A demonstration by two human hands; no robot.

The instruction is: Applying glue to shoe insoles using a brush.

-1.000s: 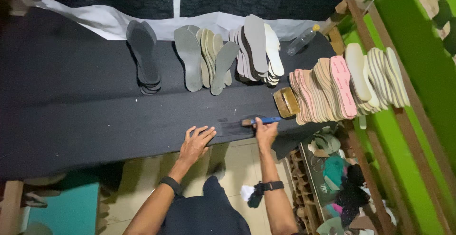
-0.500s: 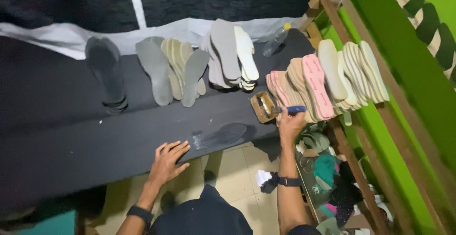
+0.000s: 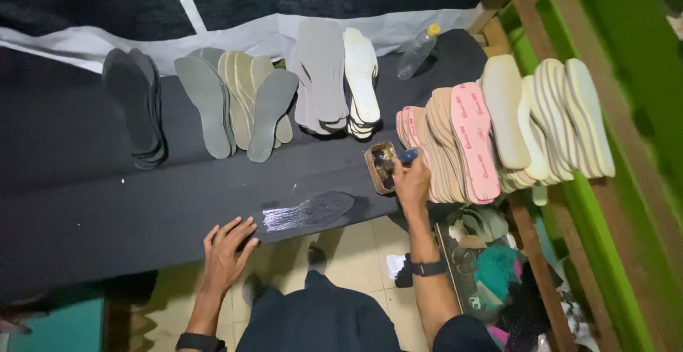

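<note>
Resting flat at the near edge of the black table (image 3: 85,210), the left hand (image 3: 226,252) spreads its fingers open and grasps nothing; its fingertips touch the heel end of the dark insole (image 3: 309,211). That insole lies along the table's front lip, glistening wet at the end nearest the hand. Bare black tabletop runs wide to the left of it and between it and the far rows.

Right of the insole, the right hand (image 3: 413,180) is clenched on a blue-handled brush (image 3: 407,156), the brush tip over the small glue tin (image 3: 381,167) at the table's right end. Tight quarters there: pink and tan insoles (image 3: 466,139) crowd just beside the knuckles, cream ones (image 3: 562,117) fan out past them against the green wall (image 3: 640,110) and wooden frame (image 3: 526,3).

Farther back, black insoles (image 3: 135,110), grey-green ones (image 3: 235,103), grey and white stacks (image 3: 334,75) line up, a clear bottle (image 3: 416,53) beyond.

Against half a second ago, the right hand has gone from just above the tin to the tin itself, and the left hand stays planted by the insole. A full second back, the brush was down at the front edge beside the left hand.
</note>
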